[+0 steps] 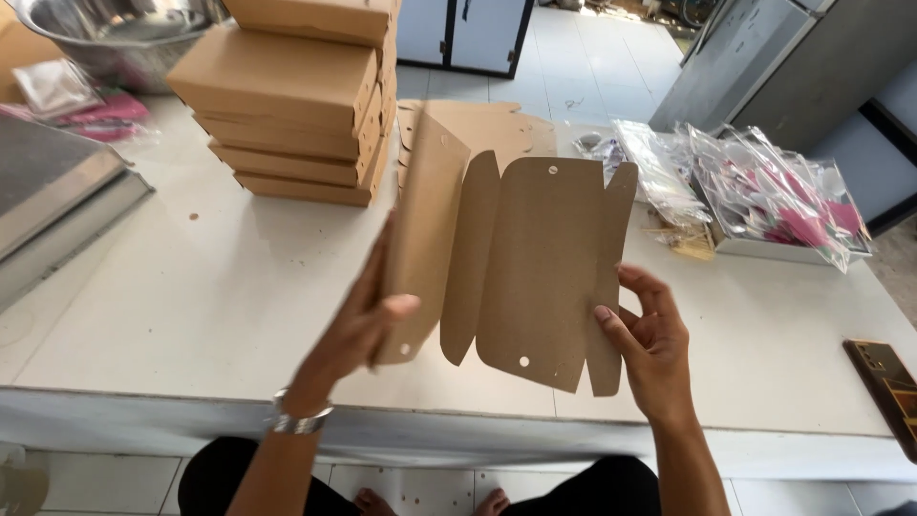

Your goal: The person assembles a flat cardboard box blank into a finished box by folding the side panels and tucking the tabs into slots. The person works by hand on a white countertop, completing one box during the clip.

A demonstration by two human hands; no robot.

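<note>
Hands, left hand (368, 320) and right hand (650, 344), each grip clamped on the unfolded cardboard box blank (521, 263).

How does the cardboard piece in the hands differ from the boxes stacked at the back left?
The cardboard piece is an unfolded sheet, creased into panels with its flaps spread; the stacked boxes are folded shut. The piece is held upright above the table by the left hand and right hand; the boxes lie flat in a pile on it. It is single; they are several. Both are plain brown cardboard.
</note>
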